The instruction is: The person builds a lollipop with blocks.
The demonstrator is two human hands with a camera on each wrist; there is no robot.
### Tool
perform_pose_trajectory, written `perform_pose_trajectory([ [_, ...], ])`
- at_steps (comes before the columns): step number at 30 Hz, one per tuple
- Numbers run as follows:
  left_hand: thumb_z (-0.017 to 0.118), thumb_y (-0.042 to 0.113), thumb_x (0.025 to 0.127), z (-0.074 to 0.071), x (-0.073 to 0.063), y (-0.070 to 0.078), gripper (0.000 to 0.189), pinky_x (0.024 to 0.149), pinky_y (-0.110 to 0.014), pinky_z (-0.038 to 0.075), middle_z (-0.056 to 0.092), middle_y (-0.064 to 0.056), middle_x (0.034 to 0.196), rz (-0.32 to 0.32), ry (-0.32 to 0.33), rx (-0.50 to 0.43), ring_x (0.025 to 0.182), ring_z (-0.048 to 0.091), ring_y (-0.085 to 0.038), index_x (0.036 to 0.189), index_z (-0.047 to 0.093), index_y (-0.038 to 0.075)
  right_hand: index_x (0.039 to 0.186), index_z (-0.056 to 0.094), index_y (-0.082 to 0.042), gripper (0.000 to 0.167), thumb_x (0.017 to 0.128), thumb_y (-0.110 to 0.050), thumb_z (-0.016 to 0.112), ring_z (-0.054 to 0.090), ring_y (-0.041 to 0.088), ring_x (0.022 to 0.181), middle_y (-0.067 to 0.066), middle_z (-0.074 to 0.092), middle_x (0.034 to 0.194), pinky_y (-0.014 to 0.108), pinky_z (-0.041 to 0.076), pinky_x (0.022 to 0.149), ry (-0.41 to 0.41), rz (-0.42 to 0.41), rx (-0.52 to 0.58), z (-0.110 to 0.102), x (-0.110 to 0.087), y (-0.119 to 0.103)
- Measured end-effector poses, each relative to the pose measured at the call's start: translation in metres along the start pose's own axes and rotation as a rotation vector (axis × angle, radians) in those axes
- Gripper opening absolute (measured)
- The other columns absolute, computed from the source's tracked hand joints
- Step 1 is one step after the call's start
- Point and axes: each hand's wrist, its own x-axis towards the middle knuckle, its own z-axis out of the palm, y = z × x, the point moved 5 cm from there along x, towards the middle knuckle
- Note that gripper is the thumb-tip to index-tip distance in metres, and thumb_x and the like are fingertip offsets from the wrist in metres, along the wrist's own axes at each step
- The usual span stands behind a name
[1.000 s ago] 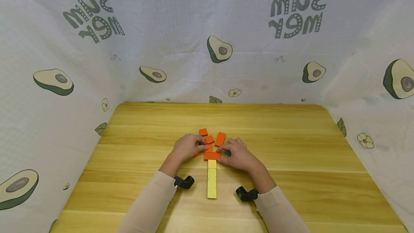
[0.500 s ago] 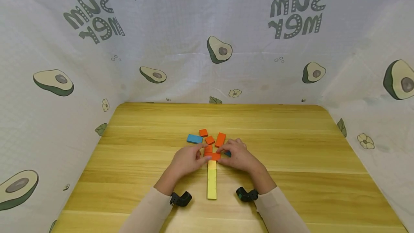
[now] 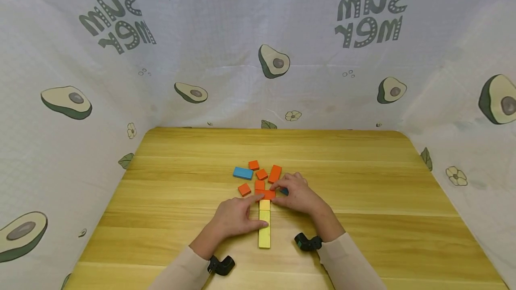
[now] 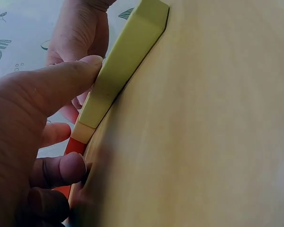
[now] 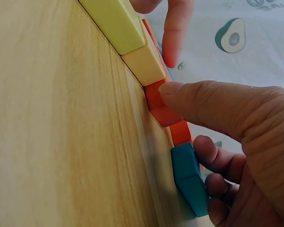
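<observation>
Left hand (image 3: 235, 215) was spread: thumb on long lime-yellow rectangular block (image 3: 264, 237), forefinger on orange rectangular block (image 3: 269, 195) at 12 o'clock from it. Right hand (image 3: 296, 193) pinched the latter's 3 o'clock end. Light, even pressure seemed best for alignment.

head view from above, forward and down; wrist views low, close, sideways, yellow-green block (image 4: 128, 54) in both

Smooth, matt-looking blocks (image 3: 264, 237) on a satiny wood-grain tabletop (image 3: 363, 169)
</observation>
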Motion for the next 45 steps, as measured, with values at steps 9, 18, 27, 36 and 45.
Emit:
perform_pose_trajectory([
  [9,0.071,0.070,0.082,0.000,-0.002,-0.002,0.075,0.048,-0.024,0.033,0.040,0.014,0.051,0.004,0.027,0.006,0.048,0.038,-0.004,0.143,0.060,0.029,0.103,0.077,-0.025,0.020,0.085,-0.030,0.084,0.039,0.017,0.089,-0.003,0.063,0.102,0.041,0.029,0.082,-0.003,-0.017,0.006,0.000,0.001,-0.003],
  [18,0.072,0.071,0.080,-0.002,-0.004,-0.003,0.075,0.046,-0.026,0.030,0.038,0.014,0.052,-0.009,0.039,-0.013,0.047,0.035,-0.005,0.143,0.061,0.031,0.105,0.076,-0.025,0.022,0.085,-0.032,0.083,0.041,0.017,0.092,-0.003,0.061,0.100,0.042,0.031,0.084,-0.008,-0.008,0.010,0.000,0.003,-0.004],
  [27,0.071,0.073,0.080,0.001,-0.003,-0.003,0.075,0.047,-0.025,0.031,0.039,0.012,0.054,-0.016,0.037,-0.003,0.048,0.037,-0.006,0.143,0.061,0.032,0.102,0.075,-0.021,0.017,0.091,-0.033,0.078,0.041,0.021,0.090,0.002,0.056,0.092,0.036,0.032,0.078,0.114,0.064,0.019,-0.007,0.013,-0.007],
  [36,0.072,0.073,0.079,0.002,-0.004,-0.006,0.074,0.049,-0.024,0.032,0.038,0.013,0.053,0.000,0.061,0.001,0.049,0.037,-0.004,0.141,0.062,0.033,0.092,0.072,-0.017,0.031,0.091,-0.049,0.074,0.042,0.027,0.093,0.005,0.057,0.094,0.041,0.033,0.080,0.200,0.150,-0.189,-0.007,0.050,-0.010],
  [45,0.072,0.073,0.079,0.002,-0.001,-0.007,0.074,0.047,-0.025,0.030,0.039,0.014,0.053,0.008,0.061,-0.010,0.046,0.035,-0.005,0.140,0.062,0.033,0.093,0.074,-0.020,0.028,0.095,-0.048,0.070,0.042,0.028,0.092,0.007,0.057,0.097,0.042,0.035,0.080,0.111,0.194,-0.248,-0.007,0.070,-0.004],
])
